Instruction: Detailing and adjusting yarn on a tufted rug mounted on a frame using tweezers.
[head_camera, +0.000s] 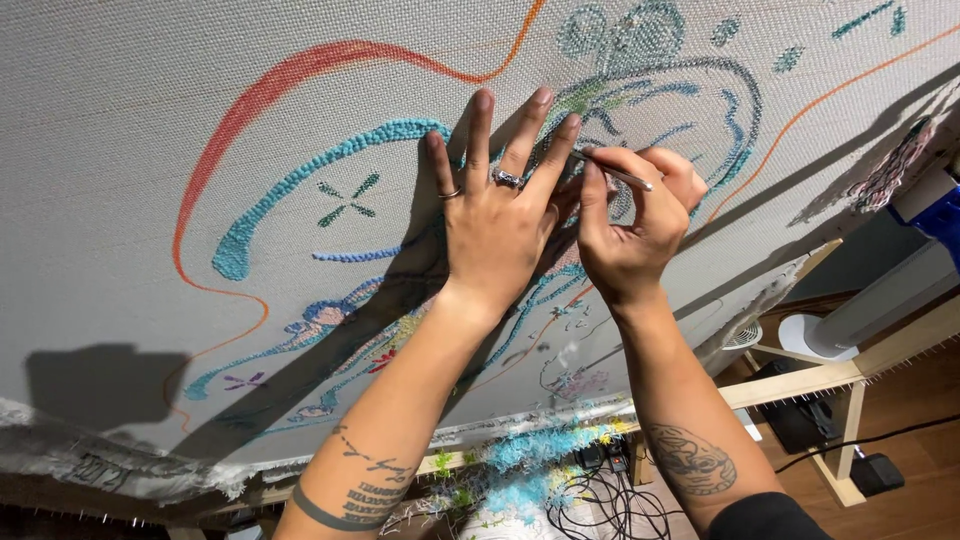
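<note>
Grey woven backing cloth (120, 150) fills nearly the whole view, stretched on a wooden frame (800, 380) and marked with orange and red guide lines and patches of teal tufted yarn. I see my left hand (495, 225) pressed flat on the cloth, fingers spread and pointing to twelve o'clock, rings on two of them; it grasps nothing, it only steadies the fabric. My right hand (635, 225) sits just beside it at three o'clock, thumb and fingers pinched on a thin metal tool (612, 172), which slants toward ten o'clock with its tip meeting the cloth beside my left fingertips. Whether it is a needle, a hook or a pick I cannot tell.

I judge the step in hand to be fine touch-up work on the teal loops (330, 165) at the rim of the large curved outline, just where the tip lies. The next move, as I read it, calls for a small, controlled motion of the tip while the left palm keeps the weave taut; too much force could snag the backing or pull neighbouring loops loose.

At six o'clock, below the frame's lower bar, loose blue and green yarn scraps (530, 460) and dark cables (600, 500) lie on the floor. A white fan (840, 320) stands at four o'clock.
</note>
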